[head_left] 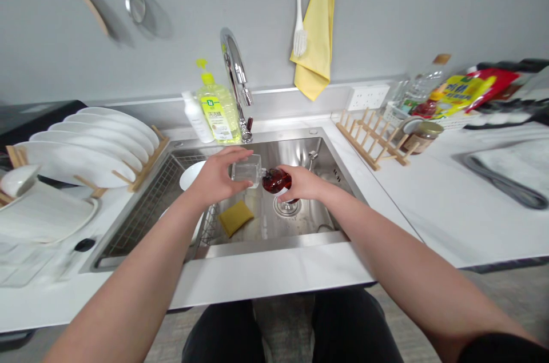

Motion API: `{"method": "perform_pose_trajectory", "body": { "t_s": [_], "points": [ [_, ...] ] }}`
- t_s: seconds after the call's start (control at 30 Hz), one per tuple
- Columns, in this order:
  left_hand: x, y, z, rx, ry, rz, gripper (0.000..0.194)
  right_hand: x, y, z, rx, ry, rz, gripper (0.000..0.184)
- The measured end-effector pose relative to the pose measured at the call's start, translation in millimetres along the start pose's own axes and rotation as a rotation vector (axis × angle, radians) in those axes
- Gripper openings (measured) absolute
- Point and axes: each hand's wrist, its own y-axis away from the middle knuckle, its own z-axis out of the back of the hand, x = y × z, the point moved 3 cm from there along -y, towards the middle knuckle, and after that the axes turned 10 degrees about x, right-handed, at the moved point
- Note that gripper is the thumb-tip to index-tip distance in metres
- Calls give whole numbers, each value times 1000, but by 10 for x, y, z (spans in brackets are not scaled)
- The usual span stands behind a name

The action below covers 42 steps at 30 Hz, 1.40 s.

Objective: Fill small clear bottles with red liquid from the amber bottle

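Note:
My left hand point(218, 174) is closed around a clear square-sided glass container point(249, 171), tilted on its side above the sink point(266, 243). In my right hand point(304, 183) lies a small rounded bottle of dark red liquid point(273, 181), its neck pointing left into the container's mouth. Whether liquid is flowing between them I cannot tell. Below the bottle is the round drain point(288, 207). A yellow sponge point(235, 218) rests in the basin, below my left hand.
A chrome faucet point(234, 66) rises behind the sink, beside a dish soap bottle point(218, 108). White plates point(86, 157) stand in a wooden rack at left. A wire basket point(150, 197) holds white dishes. An empty wooden rack point(373, 137) and a jar point(422, 137) stand at right.

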Motion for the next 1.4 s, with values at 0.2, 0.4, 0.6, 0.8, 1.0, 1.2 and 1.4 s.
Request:
{"method": "perform_pose_trajectory", "body": {
  "t_s": [0.2, 0.4, 0.6, 0.8, 1.0, 1.2, 1.4],
  "points": [
    [-93, -78, 77, 31, -24, 3, 70, 19, 15, 20, -31, -6, 21, 66],
    [-200, -150, 174, 82, -56, 2, 71, 97, 43, 30, -59, -19, 11, 68],
    [-293, -190, 253, 94, -82, 13, 71, 174, 85, 61, -71, -23, 18, 63],
    [-368, -207, 289, 98, -75, 24, 71, 174, 97, 80, -90, -36, 37, 61],
    [-449, -256, 340, 113, -113, 21, 70, 182, 103, 86, -114, -28, 69, 61],
    [-479, -315, 378, 115, -106, 11, 72, 234, 131, 116, -131, -12, 44, 60],
    [-529, -351, 409, 136, -134, 9, 72, 228, 133, 114, -143, -24, 62, 63]
  ]
}}
